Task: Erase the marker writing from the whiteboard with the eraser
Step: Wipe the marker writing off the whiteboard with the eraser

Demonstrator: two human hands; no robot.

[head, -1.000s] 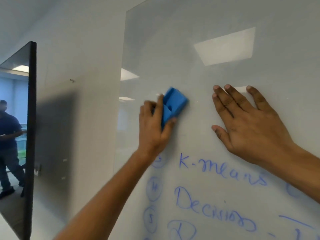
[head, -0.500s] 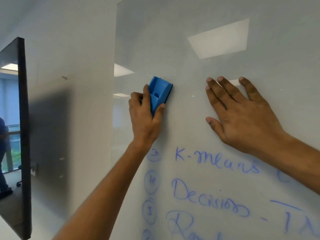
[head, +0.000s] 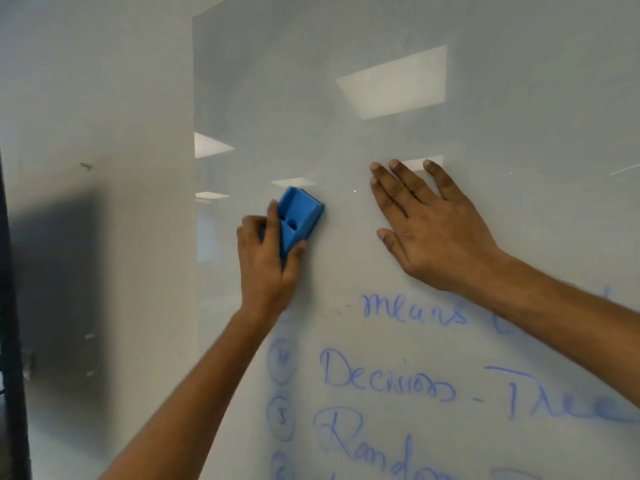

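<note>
Wiped away since a moment ago the "K-" before blue "means" [head: 414, 311], blue plastic eraser [head: 298, 216] gripped by left hand [head: 268, 268] just above-left, right hand [head: 436, 223] flat on glossy whiteboard [head: 519, 98].

Glossy, smooth whiteboard [head: 485, 237]; seemingly matt plastic eraser [head: 299, 216].

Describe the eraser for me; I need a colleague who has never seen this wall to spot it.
On the glossy whiteboard, look above the blue handwriting to the left hand. Its fingers hold the eraser against the board. It is the only solid bright-blue plastic block, with a recessed back.
</note>
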